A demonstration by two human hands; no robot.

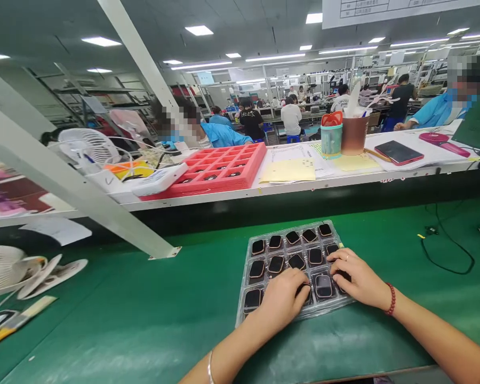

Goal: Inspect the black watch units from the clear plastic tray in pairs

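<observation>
A clear plastic tray [240,314] with square compartments lies on the green bench mat. Rows of strapless smartwatches [324,286] with black faces and gold-coloured rims sit in it, some turned askew. My left hand [284,293] rests over the front row, its fingers curled around a smartwatch that they mostly cover. At the tray's right side, my right hand [356,274] has thumb and fingers closed about the edges of another smartwatch [344,274]. Both of these watches appear to be still inside the tray.
A white shelf [288,186] runs behind the bench, carrying a red foam tray [224,165], papers, cups and a phone [399,152]. A slanted white post [104,213] stands left, near a fan [4,269]. A black cable [448,266] lies right. Several people sit beyond.
</observation>
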